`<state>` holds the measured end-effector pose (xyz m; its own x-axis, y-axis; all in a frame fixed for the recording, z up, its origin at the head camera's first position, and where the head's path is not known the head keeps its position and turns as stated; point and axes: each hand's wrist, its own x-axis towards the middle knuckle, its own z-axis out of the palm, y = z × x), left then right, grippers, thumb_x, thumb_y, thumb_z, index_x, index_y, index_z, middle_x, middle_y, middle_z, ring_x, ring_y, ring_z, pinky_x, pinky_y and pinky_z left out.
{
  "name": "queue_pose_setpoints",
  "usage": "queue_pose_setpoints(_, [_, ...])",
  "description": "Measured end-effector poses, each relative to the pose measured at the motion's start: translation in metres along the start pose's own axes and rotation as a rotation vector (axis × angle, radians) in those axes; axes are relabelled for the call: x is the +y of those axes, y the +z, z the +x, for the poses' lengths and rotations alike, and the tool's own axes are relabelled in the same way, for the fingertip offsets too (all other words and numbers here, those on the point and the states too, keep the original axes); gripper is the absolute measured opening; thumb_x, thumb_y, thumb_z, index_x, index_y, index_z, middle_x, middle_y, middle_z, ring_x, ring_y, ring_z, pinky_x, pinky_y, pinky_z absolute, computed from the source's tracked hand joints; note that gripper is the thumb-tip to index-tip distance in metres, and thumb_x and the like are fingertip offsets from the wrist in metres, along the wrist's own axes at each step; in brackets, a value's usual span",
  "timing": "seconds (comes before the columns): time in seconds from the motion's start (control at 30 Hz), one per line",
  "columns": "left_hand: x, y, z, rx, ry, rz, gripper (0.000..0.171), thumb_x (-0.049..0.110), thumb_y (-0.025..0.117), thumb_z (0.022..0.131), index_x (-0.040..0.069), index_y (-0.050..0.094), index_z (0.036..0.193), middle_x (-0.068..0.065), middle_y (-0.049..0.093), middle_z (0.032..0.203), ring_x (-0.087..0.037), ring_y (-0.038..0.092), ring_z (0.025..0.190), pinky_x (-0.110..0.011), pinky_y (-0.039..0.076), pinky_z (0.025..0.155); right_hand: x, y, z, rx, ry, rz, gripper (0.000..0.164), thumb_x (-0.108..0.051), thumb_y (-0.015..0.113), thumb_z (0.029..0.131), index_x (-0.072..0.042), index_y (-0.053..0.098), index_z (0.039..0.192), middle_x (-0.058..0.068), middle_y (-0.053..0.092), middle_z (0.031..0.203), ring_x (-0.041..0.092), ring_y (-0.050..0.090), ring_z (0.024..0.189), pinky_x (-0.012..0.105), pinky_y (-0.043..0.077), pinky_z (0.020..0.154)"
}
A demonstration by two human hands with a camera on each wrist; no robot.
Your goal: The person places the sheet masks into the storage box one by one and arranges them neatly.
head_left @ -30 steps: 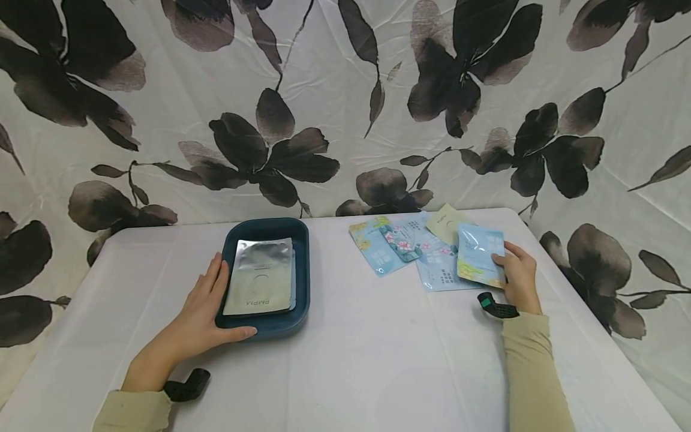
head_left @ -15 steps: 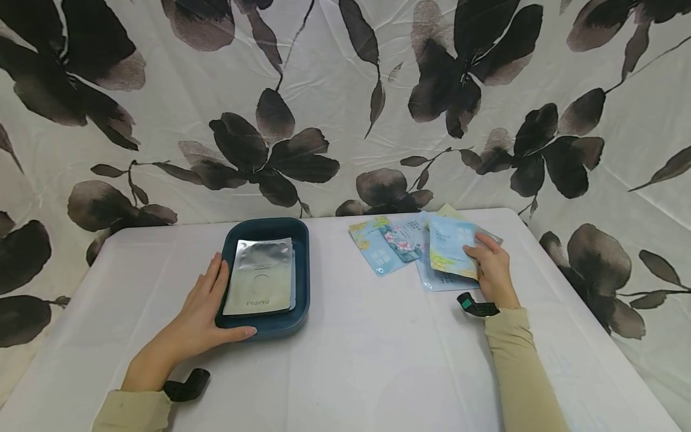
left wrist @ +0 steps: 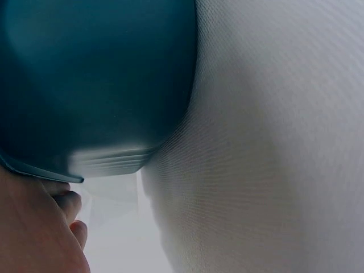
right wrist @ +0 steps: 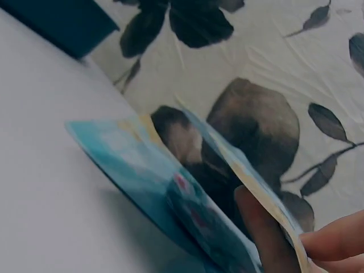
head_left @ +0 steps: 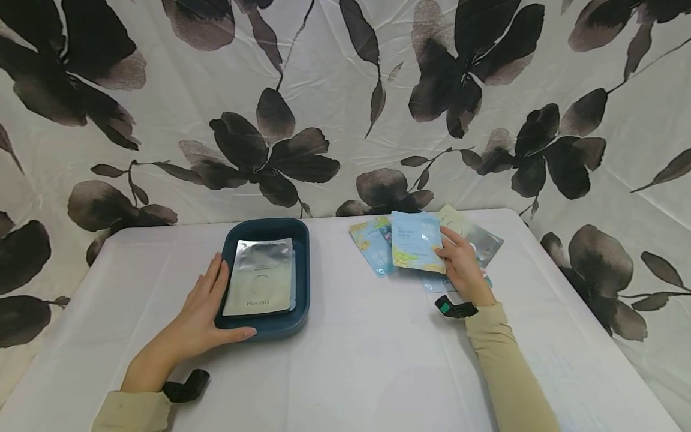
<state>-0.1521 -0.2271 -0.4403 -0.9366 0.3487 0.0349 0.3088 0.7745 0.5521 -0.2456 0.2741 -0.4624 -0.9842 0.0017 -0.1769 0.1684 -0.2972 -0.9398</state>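
Observation:
My right hand [head_left: 461, 264] pinches a light blue sheet mask packet [head_left: 415, 240] by its right edge, thumb in front. In the right wrist view this held packet [right wrist: 273, 207] is seen nearly edge-on, tilted above others. Below it in the head view lie a blue packet [head_left: 372, 243] with yellow print and a pale green and silver one [head_left: 488, 245]; a small flowered packet is mostly covered. My left hand [head_left: 202, 318] rests against the dark blue tray [head_left: 281, 329], fingers straight along its left side, thumb at the front rim. A silvery green packet [head_left: 259, 279] tops a stack inside.
White cloth [head_left: 351, 360] covers the table, whose back edge meets a hanging floral curtain [head_left: 324, 72]. The tray stands left of the loose packets. Each wrist wears a black camera mount [head_left: 186, 386].
My right hand has carried the blue packet leftward across the loose packets, uncovering the pale green and silver one. The left hand and tray have stayed still.

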Motion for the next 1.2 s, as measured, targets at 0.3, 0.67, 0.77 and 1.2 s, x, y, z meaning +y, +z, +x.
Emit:
queue_pose_setpoints(0.3, [0.000,0.001,0.000,0.003,-0.001,0.008,0.135,0.054,0.084,0.072,0.004,-0.008,0.157,-0.012,-0.021,0.163,-0.053,-0.008,0.145,-0.073,0.002,0.110,0.002,0.035,-0.001,-0.180,-0.003,0.158,0.073,0.020,0.027,0.096,-0.007,0.007,0.160,0.015,0.000,0.165,0.028,0.017,0.148,0.018,0.048,0.086])
queue_pose_setpoints(0.67, [-0.002,0.000,-0.001,0.000,-0.006,0.017,0.136,0.054,0.084,0.071,0.003,-0.008,0.157,-0.014,-0.020,0.163,-0.054,-0.007,0.145,-0.072,0.002,0.111,0.005,0.099,-0.006,-0.345,0.026,0.201,0.055,0.013,0.027,0.102,0.002,0.023,0.155,0.010,0.012,0.164,0.030,0.024,0.147,0.023,0.051,0.093])
queue_pose_setpoints(0.77, [-0.002,0.000,-0.002,-0.002,-0.011,0.017,0.137,0.055,0.084,0.071,0.003,-0.009,0.157,-0.013,-0.020,0.163,-0.054,-0.007,0.145,-0.073,0.002,0.111,0.007,0.116,-0.007,-0.382,0.028,0.207,0.057,0.015,0.027,0.101,0.002,0.022,0.155,0.011,0.013,0.164,0.031,0.025,0.146,0.025,0.050,0.094])
queue_pose_setpoints(1.2, [0.000,0.000,-0.001,0.009,-0.001,0.016,0.134,0.054,0.083,0.073,-0.001,-0.006,0.156,-0.014,-0.019,0.164,-0.051,-0.006,0.146,-0.070,0.002,0.112,0.020,0.174,-0.010,-0.520,0.077,0.251,0.068,0.025,0.032,0.092,0.000,0.026,0.155,0.014,0.022,0.161,0.031,0.027,0.146,0.022,0.050,0.091])
